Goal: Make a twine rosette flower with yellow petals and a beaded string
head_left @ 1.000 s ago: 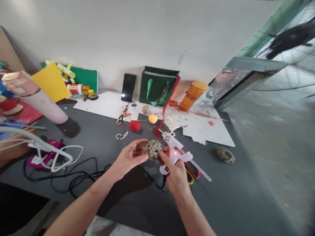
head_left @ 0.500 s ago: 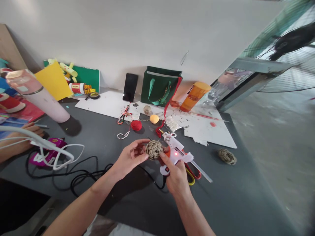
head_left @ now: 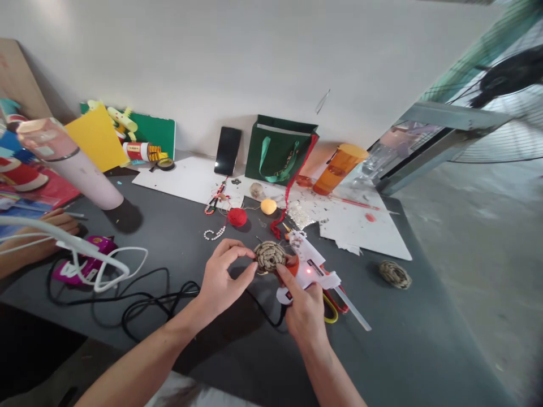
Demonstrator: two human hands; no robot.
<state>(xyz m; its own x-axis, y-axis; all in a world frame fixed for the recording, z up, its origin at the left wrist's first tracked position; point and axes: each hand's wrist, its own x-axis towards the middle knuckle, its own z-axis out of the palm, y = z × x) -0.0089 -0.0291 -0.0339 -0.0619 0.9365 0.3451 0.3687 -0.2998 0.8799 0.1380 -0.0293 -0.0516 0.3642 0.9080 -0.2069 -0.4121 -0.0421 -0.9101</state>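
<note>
A coiled, braided grey-brown cord rosette (head_left: 270, 256) is held above the dark table between my hands. My left hand (head_left: 223, 277) pinches its left edge with thumb and index fingertip. My right hand (head_left: 306, 308) is closed round a white and orange hot glue gun (head_left: 311, 268), one finger reaching onto the rosette's lower right edge. The gun shows a lit red light, and a clear glue stick (head_left: 354, 308) sticks out of its back. The gun's nozzle points up and left, away from the rosette. Under the gun, yellow and red scissor handles (head_left: 331, 310) show partly.
A second cord rosette (head_left: 395, 274) lies at right. Beyond my hands are a red ball (head_left: 237, 217), a yellow ball (head_left: 268, 207), a green gift bag (head_left: 280, 150) and an orange bottle (head_left: 339, 169). Black cables (head_left: 165, 299) run at left, near another person's hand (head_left: 53, 232).
The glue gun has tilted, its glue stick end swinging down. My left hand's fingers have opened up somewhat round the rosette's edge. The whole view has shifted slightly.
</note>
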